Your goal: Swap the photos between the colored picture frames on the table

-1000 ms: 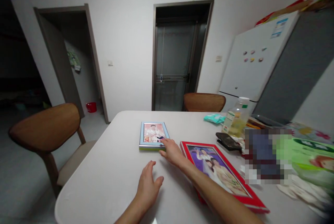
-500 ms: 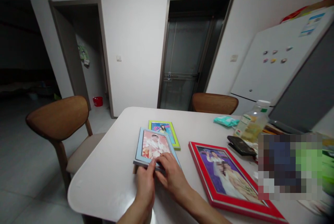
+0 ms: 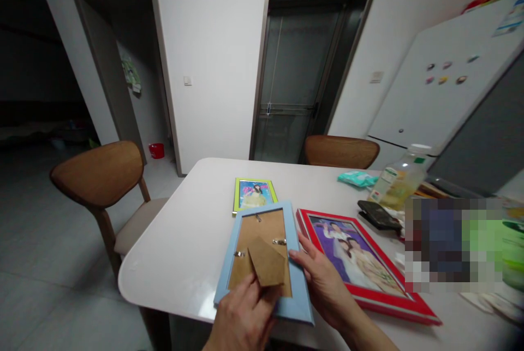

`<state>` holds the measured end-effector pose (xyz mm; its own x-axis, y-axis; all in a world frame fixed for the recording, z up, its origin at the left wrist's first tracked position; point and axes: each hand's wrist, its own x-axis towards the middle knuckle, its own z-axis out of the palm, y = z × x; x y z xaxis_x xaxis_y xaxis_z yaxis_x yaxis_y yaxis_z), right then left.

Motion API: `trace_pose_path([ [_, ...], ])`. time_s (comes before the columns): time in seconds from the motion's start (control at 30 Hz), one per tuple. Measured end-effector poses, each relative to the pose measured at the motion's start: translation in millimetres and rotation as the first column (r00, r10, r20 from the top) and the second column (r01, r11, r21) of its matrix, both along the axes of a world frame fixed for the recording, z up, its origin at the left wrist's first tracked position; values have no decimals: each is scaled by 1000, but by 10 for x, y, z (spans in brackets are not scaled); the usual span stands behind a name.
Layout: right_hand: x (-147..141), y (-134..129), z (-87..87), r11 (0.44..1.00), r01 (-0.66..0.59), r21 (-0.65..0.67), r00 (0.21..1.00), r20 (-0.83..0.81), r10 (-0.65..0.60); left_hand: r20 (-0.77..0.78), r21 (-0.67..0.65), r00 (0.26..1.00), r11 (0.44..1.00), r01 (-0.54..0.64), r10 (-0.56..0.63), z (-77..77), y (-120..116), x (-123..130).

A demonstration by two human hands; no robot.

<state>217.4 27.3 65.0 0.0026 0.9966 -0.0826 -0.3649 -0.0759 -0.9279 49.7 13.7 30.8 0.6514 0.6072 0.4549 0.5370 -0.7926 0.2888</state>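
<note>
Flipped since the earlier frame, the blue frame (image 3: 264,228) shows its back, tilted towards six o'clock of the lime frame (image 3: 254,194) over the surface (image 3: 176,242). Right hand (image 3: 327,283) clamps its three-o'clock edge, seemingly steadying it; left hand (image 3: 243,313) has fingers pinching the stand (image 3: 268,266).

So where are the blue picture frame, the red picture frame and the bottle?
Blue picture frame (image 3: 267,265): head view, on the stand flap at its back.
Red picture frame (image 3: 357,260): head view, on its photo.
Bottle (image 3: 401,179): head view, on its body.
</note>
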Motion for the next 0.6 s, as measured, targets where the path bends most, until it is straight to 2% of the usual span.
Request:
trace_pose_path([
  [0.1, 91, 19, -215, 998, -53, -22, 990, 126, 55, -85, -49, 996, 999, -14, 10, -51, -29, -7],
  [0.17, 151, 76, -380, 999, -22, -31, 959, 283, 30, -107, -98, 994, 995, -35, 24, -88, -30, -16],
  [0.27, 230, 185, -597, 996, 90, -3, 805, 590, -71, -141, -132, 990, 991, -37, 19, -131, -13, -55],
  [0.33, 270, 239, -668, 990, 129, 51, 682, 720, -126, -149, -118, 989, 992, -42, 24, -159, 3, -105],
  [0.4, 294, 261, -649, 986, 131, 101, 627, 762, -161, -135, -82, 989, 994, -70, 59, -195, 18, -168],
  [0.5, 278, 233, -471, 983, 111, 146, 643, 744, -183, -86, -30, 991, 994, -101, 98, -253, 36, -256],
  [0.57, 229, 188, -327, 982, 29, 187, 640, 751, -162, -65, -16, 993, 995, -95, 94, -276, 48, -291],
  [0.6, 197, 163, -271, 978, -32, 206, 610, 779, -144, -64, -17, 994, 996, -91, 90, -281, 54, -301],
])
